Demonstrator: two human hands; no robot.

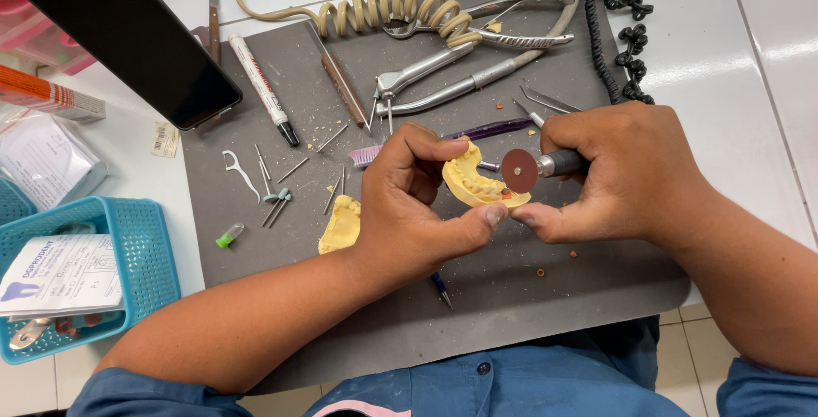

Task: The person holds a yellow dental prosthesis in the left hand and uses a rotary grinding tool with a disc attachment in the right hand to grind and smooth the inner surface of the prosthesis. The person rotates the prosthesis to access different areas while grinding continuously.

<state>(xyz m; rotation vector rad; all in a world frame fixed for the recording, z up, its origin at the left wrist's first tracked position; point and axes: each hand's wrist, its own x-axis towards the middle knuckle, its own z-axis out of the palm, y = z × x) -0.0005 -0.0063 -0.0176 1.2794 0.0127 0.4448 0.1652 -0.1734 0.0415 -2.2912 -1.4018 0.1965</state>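
My left hand (413, 204) grips a yellow plaster dental cast (473, 185) between thumb and fingers, above a grey work mat (477, 298). My right hand (618, 174) holds a rotary handpiece (558, 162) fitted with a reddish-brown cutting disc (519, 170). The disc sits right against the cast's teeth. Both thumbs meet under the cast. A second yellow cast (341, 225) lies on the mat, partly hidden behind my left wrist.
Pliers and forceps (477, 34), a coiled cream cord (392, 4), a white marker (260, 85), small burs (277, 204) and a floss pick (239, 170) lie on the mat. A black phone (128, 34) leans at upper left. A blue basket (145, 247) stands at left.
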